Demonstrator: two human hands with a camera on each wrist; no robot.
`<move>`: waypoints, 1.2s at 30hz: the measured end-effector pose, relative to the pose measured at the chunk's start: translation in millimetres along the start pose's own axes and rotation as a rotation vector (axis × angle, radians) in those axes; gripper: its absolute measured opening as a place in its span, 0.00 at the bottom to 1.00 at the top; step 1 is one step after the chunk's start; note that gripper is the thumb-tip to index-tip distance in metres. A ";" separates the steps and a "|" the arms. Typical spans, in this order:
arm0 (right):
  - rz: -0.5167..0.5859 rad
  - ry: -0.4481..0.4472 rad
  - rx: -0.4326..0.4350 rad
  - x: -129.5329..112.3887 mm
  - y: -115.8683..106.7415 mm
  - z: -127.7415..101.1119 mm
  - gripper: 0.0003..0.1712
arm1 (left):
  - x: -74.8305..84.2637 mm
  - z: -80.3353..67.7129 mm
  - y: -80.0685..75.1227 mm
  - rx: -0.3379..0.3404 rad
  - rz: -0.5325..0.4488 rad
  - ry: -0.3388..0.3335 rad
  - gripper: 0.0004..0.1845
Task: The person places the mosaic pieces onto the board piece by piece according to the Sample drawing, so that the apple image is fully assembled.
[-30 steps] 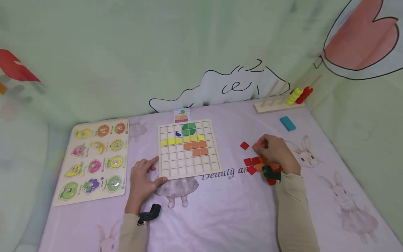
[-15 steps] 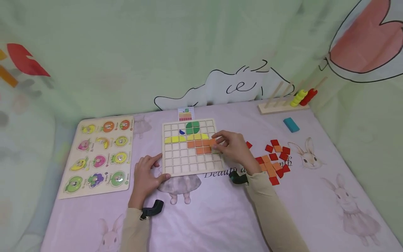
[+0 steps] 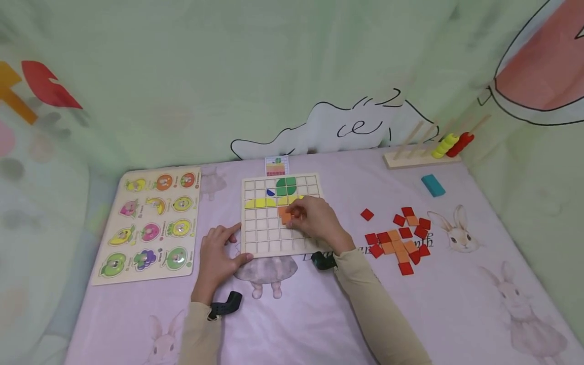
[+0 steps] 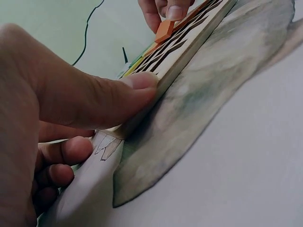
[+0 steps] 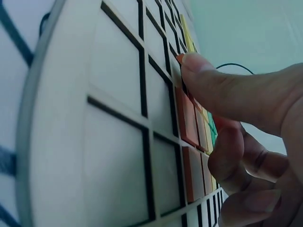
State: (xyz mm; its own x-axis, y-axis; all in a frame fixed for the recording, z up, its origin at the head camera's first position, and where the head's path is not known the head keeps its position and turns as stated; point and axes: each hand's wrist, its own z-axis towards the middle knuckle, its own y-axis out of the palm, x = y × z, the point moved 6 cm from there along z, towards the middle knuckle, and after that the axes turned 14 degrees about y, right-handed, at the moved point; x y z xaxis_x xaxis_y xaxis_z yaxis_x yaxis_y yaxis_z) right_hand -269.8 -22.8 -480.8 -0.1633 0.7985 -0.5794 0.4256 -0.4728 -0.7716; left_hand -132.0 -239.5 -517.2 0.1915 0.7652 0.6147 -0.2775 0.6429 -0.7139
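Note:
A wooden grid board (image 3: 262, 238) lies flat with green, yellow and orange tiles and one blue piece in its upper rows. My right hand (image 3: 315, 220) is over the board's middle and pinches an orange square tile (image 3: 286, 218), tilted above a cell; the tile (image 4: 164, 31) also shows in the left wrist view. My left hand (image 3: 219, 251) grips the board's near left corner (image 4: 142, 101), thumb on its edge. In the right wrist view my thumb (image 5: 222, 90) presses the tile's edge (image 5: 180, 58) against the grid (image 5: 118, 94).
Loose red and orange tiles (image 3: 401, 238) lie right of the board. A fruit peg puzzle (image 3: 150, 223) sits on the left. A small picture card (image 3: 276, 166) stands behind the board. At the back right are a blue block (image 3: 432, 185) and a peg stacker with rings (image 3: 449, 144).
My right hand left the tile pile and carried an orange tile leftward across the board, from its right edge to its middle. The left hand stayed on the corner.

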 end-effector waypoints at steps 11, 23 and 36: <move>0.004 -0.012 0.006 -1.9 -1.6 0.0 0.10 | 2.7 3.7 -3.0 0.003 0.006 0.022 0.40; 0.028 -0.008 -0.018 2.4 1.4 -5.2 0.11 | 3.2 -2.6 -0.1 0.003 0.007 0.016 0.41; -0.011 0.364 0.193 131.5 -122.4 -50.5 0.25 | 6.7 -5.9 -3.2 -0.003 0.019 0.015 0.42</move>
State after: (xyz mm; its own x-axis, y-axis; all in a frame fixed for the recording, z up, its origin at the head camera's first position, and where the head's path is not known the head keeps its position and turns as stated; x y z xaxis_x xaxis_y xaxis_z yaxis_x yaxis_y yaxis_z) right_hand -298.4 158.9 -449.3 0.1732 0.8671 -0.4671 0.2452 -0.4973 -0.8322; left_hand -124.3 -236.3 -512.8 0.2005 0.7775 0.5961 -0.2785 0.6286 -0.7262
